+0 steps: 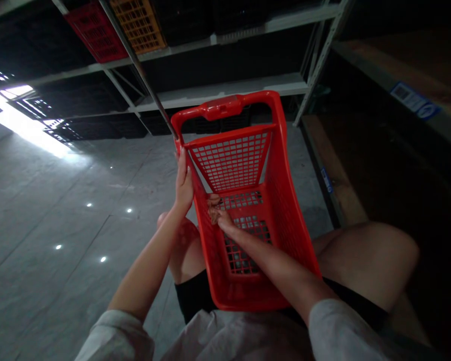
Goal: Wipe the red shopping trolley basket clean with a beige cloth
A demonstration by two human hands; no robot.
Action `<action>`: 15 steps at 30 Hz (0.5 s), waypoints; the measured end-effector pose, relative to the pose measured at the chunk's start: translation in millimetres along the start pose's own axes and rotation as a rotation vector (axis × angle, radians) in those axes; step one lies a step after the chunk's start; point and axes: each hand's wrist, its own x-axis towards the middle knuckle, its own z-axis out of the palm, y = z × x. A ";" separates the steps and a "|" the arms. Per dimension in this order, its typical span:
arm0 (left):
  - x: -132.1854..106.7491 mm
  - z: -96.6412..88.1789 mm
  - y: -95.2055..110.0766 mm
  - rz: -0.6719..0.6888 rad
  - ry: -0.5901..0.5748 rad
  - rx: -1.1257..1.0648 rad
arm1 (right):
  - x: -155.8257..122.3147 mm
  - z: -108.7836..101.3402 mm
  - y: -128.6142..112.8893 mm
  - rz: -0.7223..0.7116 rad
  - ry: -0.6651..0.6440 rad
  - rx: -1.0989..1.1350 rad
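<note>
While the red basket was placed between the bare knees, its handle turned toward twelve o'clock, a crumpled brown cloth was pressed to the inside of its left wall, at nine o'clock from the basket's middle. The cloth was bunched in the right hand, which was closed narrowly on it; the right forearm was stretched in over the rim from five o'clock. The left hand was laid against the outer left wall, between nine and ten o'clock, with the fingers pointed toward the handle; whether they were curled around the edge could not be told. A metal pole was slanted from the basket's upper left corner toward eleven o'clock. On the rack beyond, a red crate and a yellow crate were set side by side. At two o'clock, a label was fixed to a shelf edge.
</note>
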 end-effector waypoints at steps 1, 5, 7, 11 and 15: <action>-0.9 1.6 1.7 0.006 -0.011 0.019 | 0.4 -4.1 2.3 0.021 0.023 0.008; -3.0 3.3 9.4 0.010 -0.018 -0.049 | 29.6 13.2 -38.2 0.021 0.064 0.066; -2.8 3.2 12.1 -0.009 -0.009 -0.132 | 47.2 29.2 -68.8 -0.104 0.038 0.138; -2.5 6.8 14.9 0.000 0.038 -0.318 | 56.9 39.2 -86.9 -0.351 0.041 0.118; -5.4 13.7 18.5 0.031 0.065 -0.412 | 33.7 13.5 -40.5 -0.202 0.155 -0.061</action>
